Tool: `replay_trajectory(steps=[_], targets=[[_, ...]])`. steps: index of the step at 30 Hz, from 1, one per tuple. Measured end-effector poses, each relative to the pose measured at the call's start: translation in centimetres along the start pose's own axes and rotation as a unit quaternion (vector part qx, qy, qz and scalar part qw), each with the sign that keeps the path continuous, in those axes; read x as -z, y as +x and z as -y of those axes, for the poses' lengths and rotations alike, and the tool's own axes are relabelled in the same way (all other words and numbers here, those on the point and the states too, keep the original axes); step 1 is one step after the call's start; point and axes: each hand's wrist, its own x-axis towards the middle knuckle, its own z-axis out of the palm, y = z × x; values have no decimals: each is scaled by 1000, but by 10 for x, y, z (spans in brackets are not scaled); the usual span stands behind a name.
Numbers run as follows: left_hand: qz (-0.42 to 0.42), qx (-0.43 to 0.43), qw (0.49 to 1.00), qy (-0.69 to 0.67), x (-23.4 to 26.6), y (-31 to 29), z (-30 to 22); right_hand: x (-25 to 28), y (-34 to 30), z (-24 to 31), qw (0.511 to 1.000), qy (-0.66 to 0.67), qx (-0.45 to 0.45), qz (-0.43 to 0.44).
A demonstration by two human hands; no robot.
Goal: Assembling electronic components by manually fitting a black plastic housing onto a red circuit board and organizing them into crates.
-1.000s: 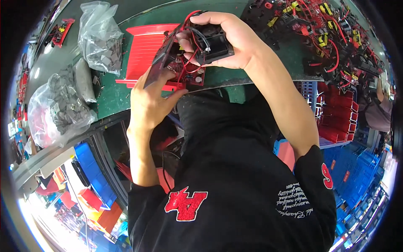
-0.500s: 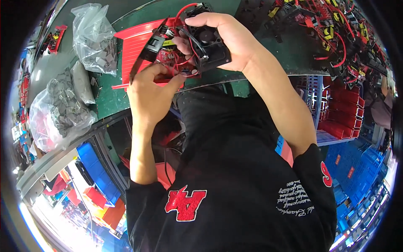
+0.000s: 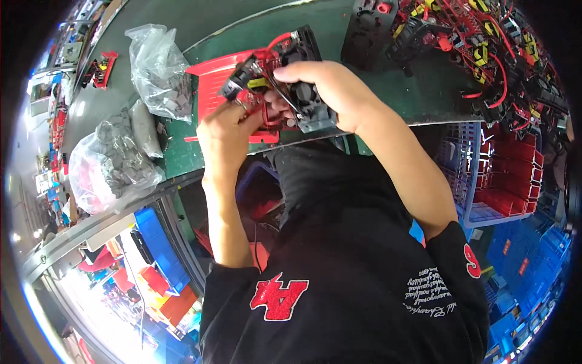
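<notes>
Between my hands is a red circuit board with yellow-wrapped parts, red and black wires and black end panels. My right hand grips the black fan panel at its right end, thumb on top and fingers reaching behind toward the board. My left hand is closed at the board's near left side, its fingertips partly hidden below the other black panel. Under and behind the assembly, a ribbed red metal housing lies on the green bench top.
Left on the bench are clear plastic bags of small grey pieces and a small red board. A black fan panel and a pile of wired boards occupy the right. Below stands a crate of red housings.
The whole view has shifted, so the scene sits lower and further right. The fan panel has tilted in my right hand, and my left fingers have drawn in closer to the board.
</notes>
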Motion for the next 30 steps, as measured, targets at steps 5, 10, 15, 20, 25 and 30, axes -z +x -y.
replay_trajectory(steps=[5,10,15,20,25,30], targets=[[208,141,949,-190,34,11,-2,6,-10,5,996,-80,17,-28],[154,80,984,-29,11,4,26,5,-15,-16,965,-213,136,-75],[-17,0,998,65,19,-17,-14,0,-34,-13,954,-264,116,-78],[-202,239,944,102,6,-57,8,1,-20,-22,963,-235,109,-77],[-186,277,941,50,-10,-48,29,-18,-3,-5,956,-266,87,-83],[90,469,774,-414,17,-58,0,-23,-20,-10,888,-395,161,-174]])
